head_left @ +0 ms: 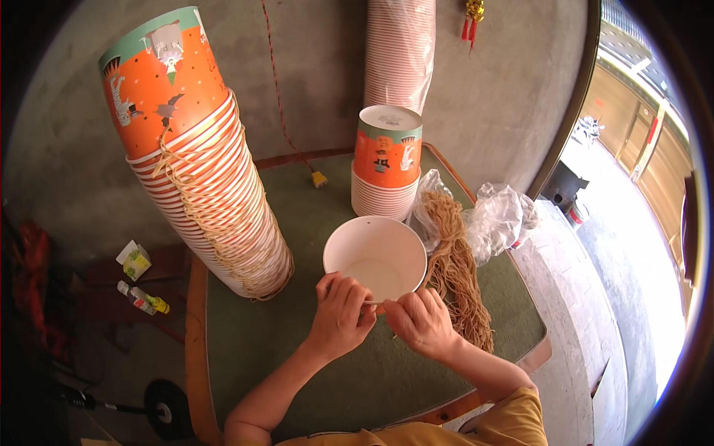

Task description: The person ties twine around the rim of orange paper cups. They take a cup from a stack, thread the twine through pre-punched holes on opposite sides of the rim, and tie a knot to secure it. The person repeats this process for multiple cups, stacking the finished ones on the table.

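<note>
A white-lined paper bucket [375,253] stands open end up in front of me on the green-topped table, with a small hole in its far rim. At its near rim my left hand [341,316] is closed, the fingers curled over the edge. My right hand [422,320] pinches close beside it, fingers pressed together. A short light strand of cord [370,302] shows between the two hands; its far end is hidden. Just right of the bucket lies a bundle of tan cords [454,275], near my right hand.
At left leans a tall stack of orange buckets [212,193] with cord loops hanging down its side. Behind the bucket stands a shorter upside-down stack [388,160], and a plastic-wrapped stack [401,52] rises behind that. Clear plastic bags [494,219] lie right. A yellow plug [319,179] rests behind.
</note>
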The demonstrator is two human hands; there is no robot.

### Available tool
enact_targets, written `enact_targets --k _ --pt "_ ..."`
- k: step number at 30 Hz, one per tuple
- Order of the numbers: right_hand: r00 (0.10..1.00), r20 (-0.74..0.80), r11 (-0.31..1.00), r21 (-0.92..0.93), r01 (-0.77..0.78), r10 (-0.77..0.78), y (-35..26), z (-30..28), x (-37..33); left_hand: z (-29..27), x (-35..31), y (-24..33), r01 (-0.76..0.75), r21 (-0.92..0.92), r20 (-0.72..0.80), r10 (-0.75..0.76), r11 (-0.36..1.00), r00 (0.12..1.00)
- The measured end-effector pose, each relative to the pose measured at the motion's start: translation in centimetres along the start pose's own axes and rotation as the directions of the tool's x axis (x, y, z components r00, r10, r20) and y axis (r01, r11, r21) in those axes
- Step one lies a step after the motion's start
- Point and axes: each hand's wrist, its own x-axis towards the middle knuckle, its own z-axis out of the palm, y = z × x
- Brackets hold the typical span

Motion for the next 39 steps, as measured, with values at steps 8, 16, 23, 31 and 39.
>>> enact_targets --k 8,16,23,31,39 --pt "0.970 -0.238 0.994 -0.088 -0.061 0.038 -0.5 3.9 -2.7 0.3 -0.1 -0.1 0.004 0.010 -0.001 -0.004 1.000 1.000" --pt "0.939 -0.261 0.965 0.200 -0.172 0.222 -0.6 4.4 -2.3 -1.4 0.8 0.2 -0.025 -0.074 0.083 0.031 0.997 0.996" --pt "0.941 -0.215 0.938 0.285 -0.197 0.263 -0.8 3.9 -2.3 -0.1 0.3 -0.5 -0.086 0.038 0.015 0.086 0.996 0.996" --pt "0.932 -0.187 0.916 0.318 -0.242 0.311 -0.9 3.9 -2.1 0.7 0.4 -0.4 -0.134 0.092 -0.042 0.138 0.987 0.990" --pt "0.782 0.504 0.426 0.656 -0.623 0.367 0.1 0.2 -1.6 -1.2 0.5 -1.0 -0.088 0.081 0.002 0.089 0.993 0.996"
